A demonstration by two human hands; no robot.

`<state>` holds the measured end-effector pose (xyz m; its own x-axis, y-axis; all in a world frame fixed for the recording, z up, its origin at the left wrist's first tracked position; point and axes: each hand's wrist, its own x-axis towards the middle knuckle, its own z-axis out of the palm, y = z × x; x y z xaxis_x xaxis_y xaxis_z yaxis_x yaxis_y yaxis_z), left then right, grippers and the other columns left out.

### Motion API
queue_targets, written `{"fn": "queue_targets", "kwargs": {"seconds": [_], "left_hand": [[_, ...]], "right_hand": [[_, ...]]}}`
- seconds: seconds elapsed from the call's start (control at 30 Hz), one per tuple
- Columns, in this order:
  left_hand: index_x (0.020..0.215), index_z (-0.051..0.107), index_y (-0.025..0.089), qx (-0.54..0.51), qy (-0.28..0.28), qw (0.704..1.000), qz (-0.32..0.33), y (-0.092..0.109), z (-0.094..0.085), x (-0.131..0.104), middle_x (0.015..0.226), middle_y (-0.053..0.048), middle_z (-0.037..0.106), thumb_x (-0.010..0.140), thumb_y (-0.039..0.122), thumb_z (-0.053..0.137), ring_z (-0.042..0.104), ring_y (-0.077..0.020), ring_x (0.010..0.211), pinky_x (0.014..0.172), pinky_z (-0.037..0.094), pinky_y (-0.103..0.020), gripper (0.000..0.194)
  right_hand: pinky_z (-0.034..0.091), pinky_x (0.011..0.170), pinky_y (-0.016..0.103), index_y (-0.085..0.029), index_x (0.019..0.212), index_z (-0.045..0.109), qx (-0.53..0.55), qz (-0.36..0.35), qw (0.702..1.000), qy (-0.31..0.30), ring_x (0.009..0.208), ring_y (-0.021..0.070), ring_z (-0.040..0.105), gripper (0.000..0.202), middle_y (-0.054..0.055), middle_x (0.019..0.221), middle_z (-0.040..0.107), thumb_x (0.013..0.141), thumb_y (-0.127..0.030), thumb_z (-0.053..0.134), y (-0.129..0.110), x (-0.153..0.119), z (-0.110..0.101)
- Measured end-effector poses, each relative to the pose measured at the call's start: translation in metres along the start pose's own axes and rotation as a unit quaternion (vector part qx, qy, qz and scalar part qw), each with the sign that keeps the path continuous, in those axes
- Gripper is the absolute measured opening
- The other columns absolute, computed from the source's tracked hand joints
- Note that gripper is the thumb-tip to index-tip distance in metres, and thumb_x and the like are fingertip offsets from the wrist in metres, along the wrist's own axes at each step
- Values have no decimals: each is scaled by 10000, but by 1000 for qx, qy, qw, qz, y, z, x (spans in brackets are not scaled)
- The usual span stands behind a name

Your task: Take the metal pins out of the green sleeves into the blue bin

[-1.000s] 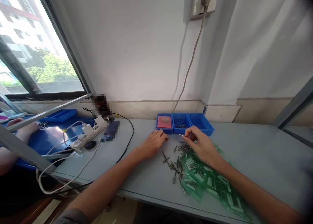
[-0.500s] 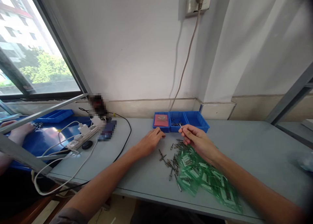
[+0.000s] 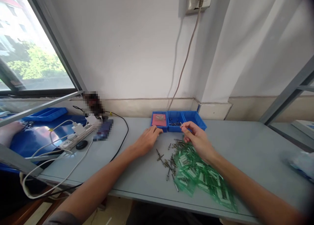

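Note:
My right hand (image 3: 196, 138) is closed in a pinch on a slim metal rivet (image 3: 181, 124), held at the front edge of the blue divided tray (image 3: 174, 130). My left hand (image 3: 147, 140) rests with curled fingers just in front of the tray's left compartment; something small and dark shows at its fingertips, too small to name. Below and between the hands lie several loose metal rivets (image 3: 168, 166). Green plastic bags (image 3: 206, 176) with metal pieces and pale labels lie under and beside my right forearm. More metal pieces sit in the tray's middle compartment.
A pink card (image 3: 159, 120) lies in the tray's left compartment. To the left are a power strip (image 3: 80, 138), white cables, a black disc (image 3: 81, 145) and a blurred-out device. Another person's hand (image 3: 12, 130) is at a blue surface far left. A plastic bag (image 3: 303, 166) lies far right.
The view has turned slightly, so most things sit a little further left. My left fingertips have come a little closer to the tray. My right hand keeps its pinch on the rivet.

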<state>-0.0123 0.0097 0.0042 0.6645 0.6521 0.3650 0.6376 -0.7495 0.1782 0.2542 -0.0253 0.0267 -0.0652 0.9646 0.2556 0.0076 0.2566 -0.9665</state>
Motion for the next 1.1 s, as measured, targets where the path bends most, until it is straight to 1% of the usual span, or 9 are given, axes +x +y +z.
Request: {"fn": "queue_targets", "kwargs": {"seconds": [0.13,0.27,0.53,0.6,0.7,0.77,0.9,1.0,1.1], "left_hand": [[1330,510,191,12,5,1000,-6,-1,0,1,1225,-116,567,1080,102,310,563,-254,1124,976,475,-394,332],[1300,524,184,15,0,1000,-5,-2,1,0,1220,-116,576,1074,94,309,565,-254,1111,969,468,-398,324],[1190,562,180,-9,-27,999,-17,-5,4,0,1187,-108,588,1099,159,301,575,-242,1044,937,473,-398,277],[1189,563,181,-17,-30,999,-16,-5,4,0,1194,-109,592,1104,174,309,579,-240,1048,935,475,-397,268],[1185,564,183,-31,-28,999,-14,-6,3,-1,1193,-105,595,1113,194,317,582,-237,1051,947,476,-399,257],[1185,566,184,-43,-27,999,-11,-8,3,-1,1186,-101,599,1121,216,320,582,-236,1048,954,478,-402,256],[1176,585,181,-54,-29,998,-8,-11,5,-2,1173,-102,604,1127,231,320,585,-228,1030,967,483,-400,274],[1173,599,180,-53,-28,998,9,-11,9,-2,1177,-97,603,1129,226,321,584,-218,1031,979,483,-388,285],[1175,610,180,-52,-30,998,28,-11,12,-2,1179,-94,597,1129,223,340,584,-212,1038,990,483,-380,277]], "right_hand": [[438,671,348,-266,992,648,-152,-83,983,53,695,185,510,261,24,910,601,989,-527,637,-4,-2,0],[462,733,375,-260,946,663,-218,-133,962,99,757,214,532,239,59,970,615,966,-498,667,-7,-3,0],[459,711,374,-268,914,693,-246,-138,958,47,751,221,532,214,59,937,620,952,-478,677,-5,-3,1],[452,697,361,-266,928,697,-234,-126,963,36,739,214,539,225,50,923,640,950,-489,679,-5,-3,2],[422,609,337,-267,987,680,-206,-61,976,26,635,192,518,284,21,821,640,980,-543,613,-2,-1,-1],[391,538,321,-260,974,648,-188,-19,981,49,566,178,494,320,10,778,622,984,-573,582,3,3,-6],[398,516,314,-237,944,661,-198,-3,975,96,560,173,531,349,52,874,689,963,-578,590,13,11,-16],[416,489,323,-236,956,688,-185,25,978,90,496,153,506,333,47,878,702,944,-559,607,18,14,-18],[445,503,333,-242,1047,732,-138,36,987,69,493,150,513,329,53,941,733,914,-530,647,22,15,-16]]}}
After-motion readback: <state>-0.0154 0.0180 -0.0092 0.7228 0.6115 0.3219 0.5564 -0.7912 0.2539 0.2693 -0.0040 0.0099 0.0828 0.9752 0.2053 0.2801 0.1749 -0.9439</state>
